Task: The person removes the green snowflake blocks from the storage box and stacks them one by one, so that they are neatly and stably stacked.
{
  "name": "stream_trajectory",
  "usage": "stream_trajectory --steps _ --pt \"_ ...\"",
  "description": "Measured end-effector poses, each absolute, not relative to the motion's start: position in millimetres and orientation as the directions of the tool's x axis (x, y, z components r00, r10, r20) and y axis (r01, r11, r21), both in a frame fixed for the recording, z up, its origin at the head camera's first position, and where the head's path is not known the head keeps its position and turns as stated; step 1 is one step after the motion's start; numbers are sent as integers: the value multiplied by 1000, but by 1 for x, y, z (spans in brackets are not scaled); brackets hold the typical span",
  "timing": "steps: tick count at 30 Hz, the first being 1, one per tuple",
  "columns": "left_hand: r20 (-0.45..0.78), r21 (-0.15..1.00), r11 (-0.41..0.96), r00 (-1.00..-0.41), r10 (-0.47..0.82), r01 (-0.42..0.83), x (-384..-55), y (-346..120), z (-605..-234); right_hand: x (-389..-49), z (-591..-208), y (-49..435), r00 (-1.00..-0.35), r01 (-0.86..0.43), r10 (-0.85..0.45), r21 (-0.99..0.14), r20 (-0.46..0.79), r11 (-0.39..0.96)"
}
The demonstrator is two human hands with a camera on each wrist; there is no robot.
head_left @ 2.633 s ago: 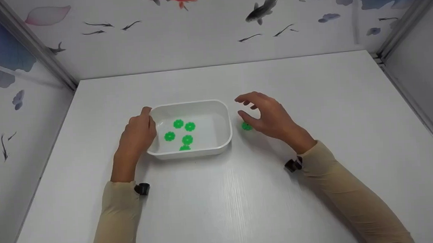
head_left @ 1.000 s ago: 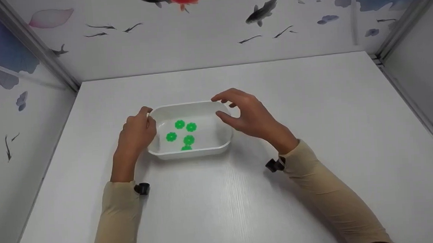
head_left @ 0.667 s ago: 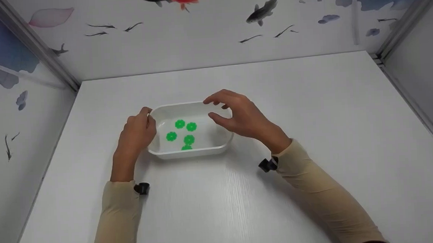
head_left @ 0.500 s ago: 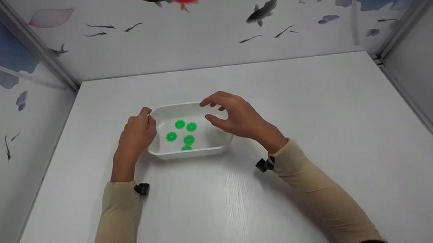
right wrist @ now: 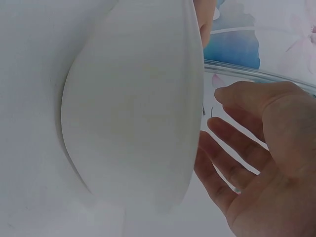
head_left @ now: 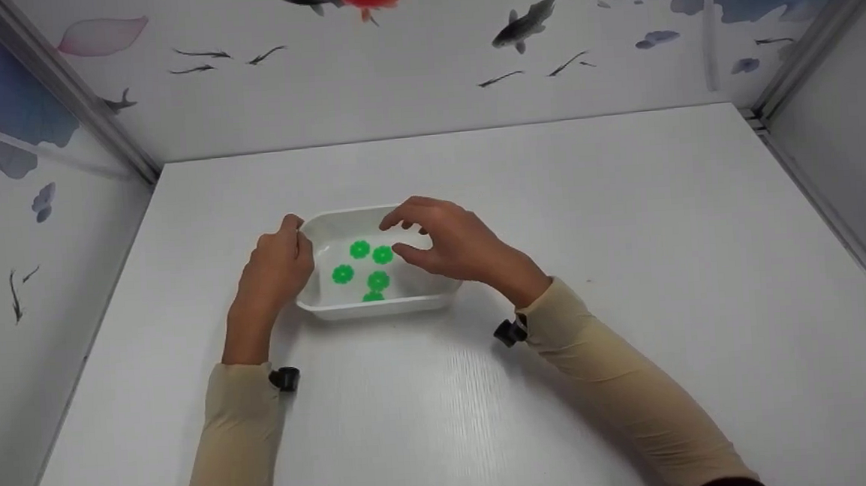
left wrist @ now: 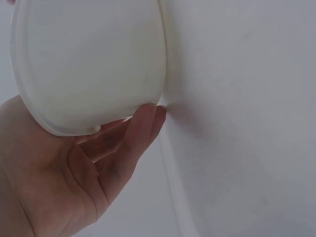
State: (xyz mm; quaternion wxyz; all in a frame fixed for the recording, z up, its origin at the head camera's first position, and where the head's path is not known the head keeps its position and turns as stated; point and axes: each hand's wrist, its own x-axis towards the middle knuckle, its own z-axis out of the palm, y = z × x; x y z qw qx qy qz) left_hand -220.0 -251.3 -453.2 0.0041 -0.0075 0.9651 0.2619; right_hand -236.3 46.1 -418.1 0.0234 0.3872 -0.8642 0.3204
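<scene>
- Left hand (head_left: 271,272) grips rounded white plastic tray (head_left: 380,307) by left edge; steady hold advised.
- Right hand (head_left: 454,240): wide, nothing visibly held, above tray; should clear its edge.
- Five green flower-shaped discs (head_left: 342,274): nearer tray's left edge.

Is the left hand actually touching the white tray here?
Touching. The left wrist view shows it: the left hand has its fingertips against the outer wall of the white tray, with no visible gap between.

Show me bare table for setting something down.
Bare table lies right of the right sleeve, behind the white tray, and between right and left sleeve. Crowded: the tray, holding five green pieces, right hand above, left hand gripping its end.
</scene>
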Motion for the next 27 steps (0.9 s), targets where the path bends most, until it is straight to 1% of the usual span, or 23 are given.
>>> stream_trajectory --steps 10,17,27 --pt "-14 501 865 -1000 -20 -24 -219 -250 -453 -236 -423 29 -671 -698 -706 -512 226 500" --pt "-28 495 869 -999 -20 -31 -220 -250 -453 -238 -430 18 -694 -634 -711 -563 113 530" --pt "-35 502 864 -999 -21 -36 -222 -251 -454 -240 -439 7 -720 -588 -693 -552 24 591"
